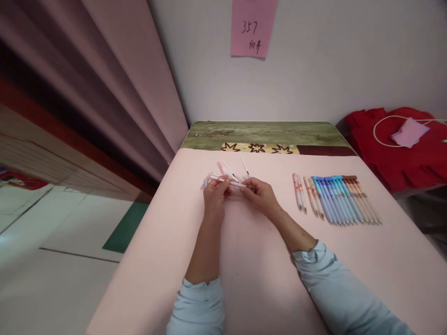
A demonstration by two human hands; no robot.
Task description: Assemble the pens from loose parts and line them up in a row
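Observation:
My left hand (214, 195) is closed, with its thumb and fingers pinching a pale, slim pen piece (237, 184). The other end of that piece is pinched by my right hand (260, 193), so it spans the gap between both hands. Patterned clear-and-pink pen parts (207, 179) show just past my left fingers; whether they are held or lie behind is hard to tell. Beyond the hands lie thin white refills with dark sections, among them one refill (245, 165) set apart. My fingers hide part of this small pile.
To the right lies a row of blue pens (333, 200) and brown-topped pens (365, 200), with several pink-and-cream pens (299, 193) beside it. A pink cloth (261, 279) covers the table. A red ruffled cover (384, 158) bears a white cable. A curtain (115, 70) hangs left.

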